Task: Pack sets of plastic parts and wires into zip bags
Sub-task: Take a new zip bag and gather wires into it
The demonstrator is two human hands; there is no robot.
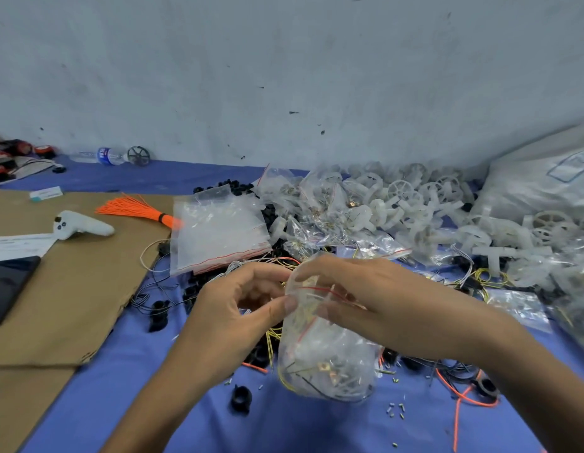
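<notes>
Held over the blue-covered desk (284,429): a clear plastic zip bag with a red seal line (323,351), part-filled with thin yellow and black wires and small metal pieces; left hand (232,308) pinching the bag's mouth between thumb and fingers; right hand (375,302) curled over the same mouth from the other side; beyond the left hand, a stack of empty clear zip bags (218,230) and a bundle of orange wires (137,207); beyond the right hand, a heap of white plastic wheels (415,201); beside the left wrist, a black plastic ring (241,398).
</notes>
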